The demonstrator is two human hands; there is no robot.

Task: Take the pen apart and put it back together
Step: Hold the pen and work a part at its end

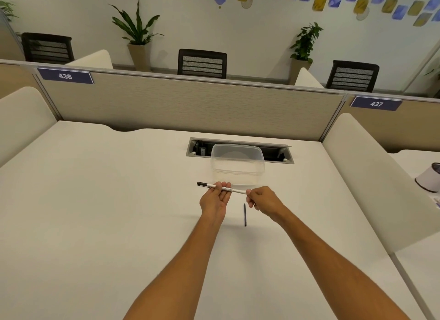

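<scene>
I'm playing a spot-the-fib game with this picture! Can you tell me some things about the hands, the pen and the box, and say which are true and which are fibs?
1. Both hands hold the pen. True: the left hand cradles its middle and the right hand pinches its white end.
2. The pen's black end points to the right. False: it sticks out past the left hand, to the left.
3. A thin dark stick lies on the desk. True: it lies between the forearms, untouched.
4. The stick is inside the box. False: it lies on the desk, nearer the person than the box.
5. The box is full of pens. False: the clear box looks empty.
</scene>
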